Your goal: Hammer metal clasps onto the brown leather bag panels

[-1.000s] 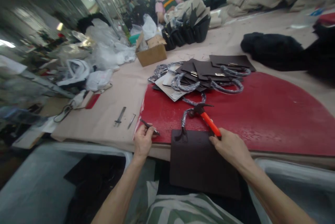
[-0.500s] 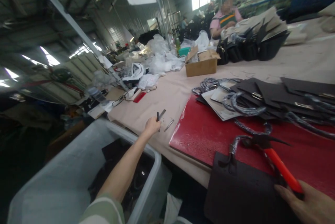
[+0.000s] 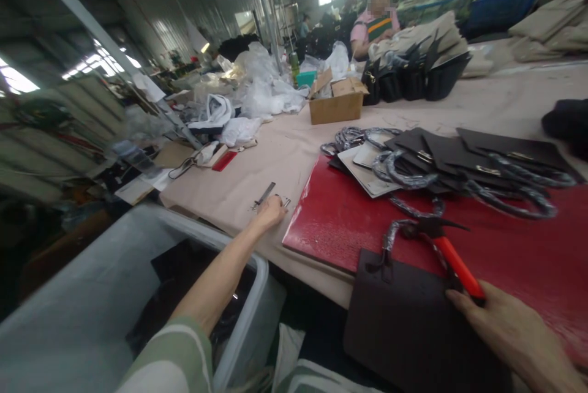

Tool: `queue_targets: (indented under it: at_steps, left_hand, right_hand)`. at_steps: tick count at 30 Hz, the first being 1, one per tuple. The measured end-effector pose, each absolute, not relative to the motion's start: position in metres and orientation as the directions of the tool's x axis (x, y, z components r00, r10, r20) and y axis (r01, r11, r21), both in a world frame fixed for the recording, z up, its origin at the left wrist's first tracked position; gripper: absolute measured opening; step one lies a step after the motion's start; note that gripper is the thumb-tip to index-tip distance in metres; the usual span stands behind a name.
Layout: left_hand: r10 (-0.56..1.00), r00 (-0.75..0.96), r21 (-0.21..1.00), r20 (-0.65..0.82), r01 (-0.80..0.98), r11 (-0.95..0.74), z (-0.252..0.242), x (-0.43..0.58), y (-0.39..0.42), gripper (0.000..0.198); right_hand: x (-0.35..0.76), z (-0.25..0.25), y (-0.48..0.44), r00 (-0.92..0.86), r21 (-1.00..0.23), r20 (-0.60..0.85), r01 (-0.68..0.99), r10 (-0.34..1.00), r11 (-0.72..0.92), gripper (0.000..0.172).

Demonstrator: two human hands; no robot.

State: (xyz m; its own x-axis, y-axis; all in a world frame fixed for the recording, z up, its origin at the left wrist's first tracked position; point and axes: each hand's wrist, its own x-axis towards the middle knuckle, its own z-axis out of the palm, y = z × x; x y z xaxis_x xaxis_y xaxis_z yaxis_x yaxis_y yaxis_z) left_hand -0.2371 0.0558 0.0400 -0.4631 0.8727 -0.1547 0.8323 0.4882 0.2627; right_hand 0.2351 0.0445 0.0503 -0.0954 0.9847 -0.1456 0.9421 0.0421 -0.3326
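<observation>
My left hand (image 3: 272, 212) is closed at a thin metal rod (image 3: 287, 202) on the cloth-covered table, its fingertips partly hidden. A narrow flat metal strip (image 3: 266, 193) lies just left of those fingers. At the right, my right hand (image 3: 498, 319) is closed at the lower end of the orange handle of a claw hammer (image 3: 459, 264); its fingers are mostly hidden. Its thumb rests against a dark brown bag panel (image 3: 404, 313), which hangs over the table's front edge. The panel's plastic-wrapped handle (image 3: 391, 237) lies beside the hammer head.
A red mat (image 3: 331, 209) carries several dark bag pieces (image 3: 441, 154) with wrapped handles. A grey bin (image 3: 261, 295) with dark pieces stands below my left arm. Farther back are a cardboard box (image 3: 335, 108), plastic bags (image 3: 271, 84), black bags (image 3: 443, 78) and a co-worker (image 3: 374, 26).
My left hand has moved right from the flat strip to the thin rod, letting go of a dark slim piece. My right hand stays at the hammer and panel; the camera view has shifted.
</observation>
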Motion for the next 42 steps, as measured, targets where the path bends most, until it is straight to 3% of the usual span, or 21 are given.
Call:
queue_targets:
  at_steps: [3,6,12,15,17,19,23,29,42]
  left_hand:
    - [0.857,-0.472,0.309,-0.207,0.8,0.515,0.037,-0.241,0.064,0.015]
    - [0.85,-0.48,0.392,-0.216,0.755,0.526,0.037,-0.242,0.068,0.022]
    - [0.873,-0.46,0.699,-0.161,0.572,0.43,0.059,-0.223,0.051,0.016]
    - [0.922,-0.339,0.946,-0.188,0.19,0.263,0.072,-0.185,0.035,0.04]
    - [0.96,-0.197,0.97,-0.2,-0.176,0.166,0.077,-0.145,0.023,0.056]
    - [0.974,-0.077,0.933,-0.212,-0.313,0.178,0.079,-0.098,0.013,0.058]
    - [0.987,0.034,0.949,-0.155,-0.271,0.158,0.068,-0.01,0.001,0.036]
    - [0.998,-0.061,0.994,-0.019,-0.11,0.012,0.041,0.044,0.005,0.011]
    - [0.989,-0.148,0.998,0.011,-0.057,-0.019,0.021,0.053,0.001,0.007]
  right_hand:
    - [0.227,0.063,0.037,-0.023,-0.26,-0.287,0.964,0.958,-0.054,0.026]
    - [0.218,0.072,0.031,-0.005,-0.215,-0.294,0.975,0.956,-0.061,0.027]
    - [0.216,0.073,0.026,0.032,-0.235,-0.295,0.966,0.955,-0.105,0.027]
    - [0.218,0.071,0.026,0.029,-0.243,-0.295,0.964,0.955,-0.105,0.027]
    - [0.218,0.071,0.026,0.036,-0.236,-0.296,0.965,0.954,-0.11,0.027]
    - [0.217,0.07,0.025,0.05,-0.225,-0.295,0.967,0.954,-0.12,0.026]
    - [0.216,0.071,0.022,0.058,-0.218,-0.28,0.968,0.958,-0.123,0.024]
    - [0.217,0.068,0.02,0.054,-0.233,-0.269,0.965,0.962,-0.119,0.024]
    - [0.22,0.064,0.019,0.042,-0.259,-0.259,0.96,0.965,-0.111,0.024]
